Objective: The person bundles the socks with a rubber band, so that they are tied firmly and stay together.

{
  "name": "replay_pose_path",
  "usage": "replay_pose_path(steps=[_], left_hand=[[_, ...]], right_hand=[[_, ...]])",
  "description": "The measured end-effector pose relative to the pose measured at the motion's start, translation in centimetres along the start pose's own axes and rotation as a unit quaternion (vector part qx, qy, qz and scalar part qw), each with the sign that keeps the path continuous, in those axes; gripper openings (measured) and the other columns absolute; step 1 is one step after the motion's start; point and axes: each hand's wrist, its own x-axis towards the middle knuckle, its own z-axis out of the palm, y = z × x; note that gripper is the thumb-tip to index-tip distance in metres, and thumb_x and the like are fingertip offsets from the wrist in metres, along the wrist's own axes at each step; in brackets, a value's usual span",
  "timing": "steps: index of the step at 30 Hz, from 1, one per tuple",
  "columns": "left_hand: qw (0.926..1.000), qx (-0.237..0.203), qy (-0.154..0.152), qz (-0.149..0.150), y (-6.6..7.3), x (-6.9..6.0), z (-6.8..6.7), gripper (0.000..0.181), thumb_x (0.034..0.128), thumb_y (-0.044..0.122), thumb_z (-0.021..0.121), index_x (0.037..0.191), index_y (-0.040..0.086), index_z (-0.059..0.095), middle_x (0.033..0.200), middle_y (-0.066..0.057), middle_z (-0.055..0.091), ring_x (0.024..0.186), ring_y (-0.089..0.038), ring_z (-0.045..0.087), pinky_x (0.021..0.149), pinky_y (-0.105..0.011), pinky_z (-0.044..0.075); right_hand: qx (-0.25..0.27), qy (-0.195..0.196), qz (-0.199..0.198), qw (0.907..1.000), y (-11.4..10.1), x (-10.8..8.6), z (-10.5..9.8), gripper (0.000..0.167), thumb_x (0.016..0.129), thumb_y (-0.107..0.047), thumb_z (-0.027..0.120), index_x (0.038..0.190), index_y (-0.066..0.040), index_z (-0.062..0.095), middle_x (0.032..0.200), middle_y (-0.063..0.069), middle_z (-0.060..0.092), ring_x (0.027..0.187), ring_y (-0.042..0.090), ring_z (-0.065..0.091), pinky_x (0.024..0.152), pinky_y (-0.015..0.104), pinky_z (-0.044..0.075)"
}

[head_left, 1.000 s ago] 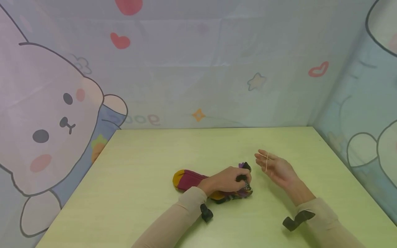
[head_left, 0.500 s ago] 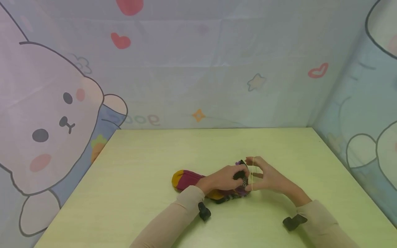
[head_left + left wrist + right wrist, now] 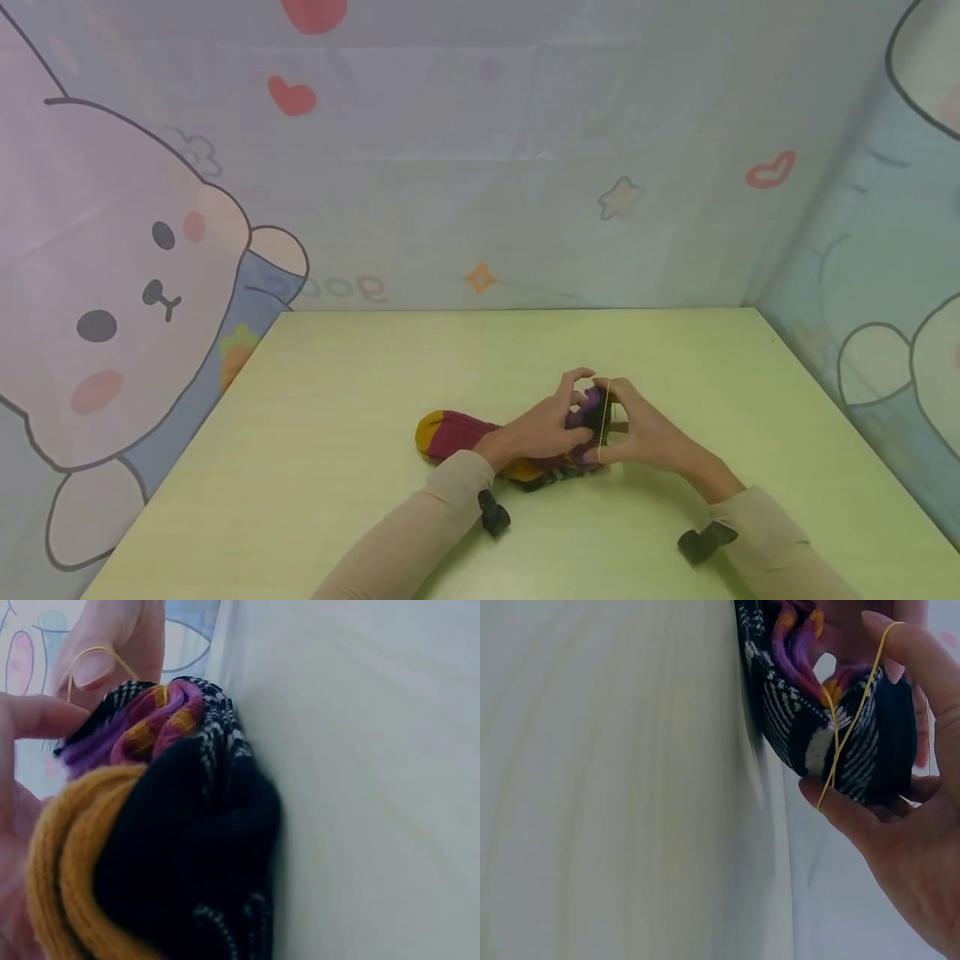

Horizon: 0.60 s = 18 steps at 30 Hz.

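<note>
A bundle of knitted socks (image 3: 457, 435), burgundy and mustard with black-and-white and purple parts, lies on the table. My left hand (image 3: 534, 430) holds the bundle near its right end, thumb on the near side and fingers on the far side. From the right, my right hand (image 3: 654, 432) has its thumb and fingers spread around that end. A thin yellow rubber band (image 3: 838, 750) is stretched over them and crosses the black-and-white cuff (image 3: 784, 712) in the right wrist view. In the left wrist view, mustard folds (image 3: 56, 855) and a dark sock (image 3: 187, 825) hide part of the left hand.
The pale yellow-green table (image 3: 337, 375) extends around both hands. Behind it hangs a printed cloth backdrop (image 3: 450, 208) with hearts and cartoon figures, continuing along the right side. A dark wrist camera (image 3: 493, 512) is strapped to the left sleeve, with another (image 3: 707, 542) on the right.
My right hand has moved left with the rubber band, from beside the socks to around their end. My left fingers have opened wider and shifted their hold, showing more purple and black fabric.
</note>
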Motion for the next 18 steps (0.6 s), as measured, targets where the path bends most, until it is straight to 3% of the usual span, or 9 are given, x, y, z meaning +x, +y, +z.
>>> replay_pose_path(steps=[6, 9, 13, 15, 18], left_hand=[[0.9981, -0.039, -0.046, 0.007, -0.4, -0.2, -0.5, 0.084, 0.0894, -0.005, 0.047, 0.156, 0.018, 0.001, 0.143, -0.01, 0.054, 0.109, -0.008, 0.062, 0.081, -0.021, 0.049], [0.9978, -0.009, -0.06, 0.027, -0.8, -0.1, -0.7, 0.076, 0.0961, -0.006, 0.044, 0.155, 0.015, 0.002, 0.137, -0.006, 0.06, 0.091, -0.005, 0.063, 0.076, -0.02, 0.048], [0.996, 0.067, -0.037, 0.046, -1.0, 0.6, -0.3, 0.065, 0.1042, 0.008, 0.051, 0.153, 0.01, 0.009, 0.125, -0.005, 0.068, 0.087, -0.002, 0.063, 0.081, -0.017, 0.047], [0.9954, 0.088, -0.015, 0.036, -0.9, 1.0, 0.2, 0.067, 0.1028, 0.013, 0.057, 0.152, 0.009, 0.012, 0.118, -0.003, 0.07, 0.093, -0.001, 0.064, 0.084, -0.017, 0.047], [0.995, 0.098, 0.018, 0.01, -0.5, 1.2, 0.7, 0.074, 0.098, 0.018, 0.066, 0.151, 0.007, 0.016, 0.104, -0.001, 0.068, 0.083, -0.002, 0.061, 0.075, -0.016, 0.048]], right_hand=[[-0.079, 0.015, 0.009, 0.9967, 0.0, -0.1, 0.1, 0.101, 0.072, -0.029, 0.091, 0.147, 0.005, 0.032, 0.136, 0.02, 0.042, 0.121, 0.033, 0.05, 0.092, 0.042, 0.052], [-0.109, 0.018, -0.001, 0.9939, -0.1, -0.1, 0.2, 0.096, 0.07, -0.031, 0.092, 0.142, 0.004, 0.039, 0.129, 0.019, 0.048, 0.112, 0.027, 0.053, 0.09, 0.041, 0.051], [-0.103, 0.013, -0.005, 0.9945, -0.2, 0.1, 0.3, 0.089, 0.069, -0.03, 0.092, 0.136, 0.002, 0.043, 0.122, 0.017, 0.048, 0.103, 0.024, 0.054, 0.084, 0.033, 0.053], [-0.094, 0.01, -0.001, 0.9955, -0.2, 0.1, 0.4, 0.084, 0.07, -0.029, 0.092, 0.133, -0.001, 0.045, 0.12, 0.015, 0.049, 0.099, 0.022, 0.055, 0.08, 0.03, 0.053], [-0.091, 0.006, -0.004, 0.9958, 0.0, 0.2, 0.4, 0.075, 0.071, -0.028, 0.092, 0.129, -0.005, 0.049, 0.116, 0.012, 0.051, 0.096, 0.02, 0.056, 0.077, 0.029, 0.053]])
